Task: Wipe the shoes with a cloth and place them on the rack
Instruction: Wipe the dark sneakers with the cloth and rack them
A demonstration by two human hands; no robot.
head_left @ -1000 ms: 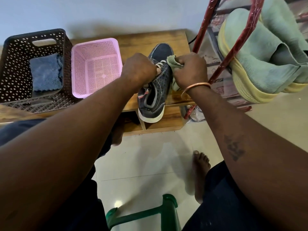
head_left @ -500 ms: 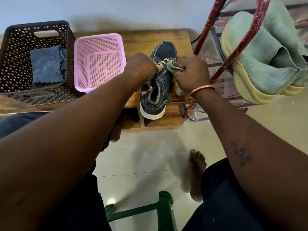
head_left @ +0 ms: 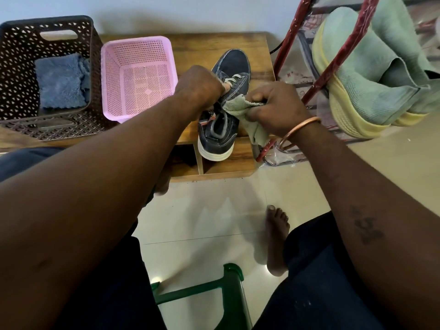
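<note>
A dark denim sneaker (head_left: 234,65) with a white sole is held over the low wooden table (head_left: 207,44), toe pointing away from me. My left hand (head_left: 198,88) grips it at the lace area. My right hand (head_left: 277,106) pinches a pale green cloth (head_left: 247,113) against the shoe's right side. At the upper right, a red-framed rack (head_left: 342,51) carries a pair of mint green shoes with yellow soles (head_left: 364,75).
A dark brown perforated basket (head_left: 21,67) with a blue cloth (head_left: 60,81) inside stands at the left, an empty pink basket (head_left: 135,75) beside it. A green stool frame (head_left: 228,289) and my bare foot (head_left: 276,236) are on the tiled floor below.
My right hand has slid with the green cloth back along the shoe's side, from near the laces toward the heel. My left hand keeps its grip on the shoe.
</note>
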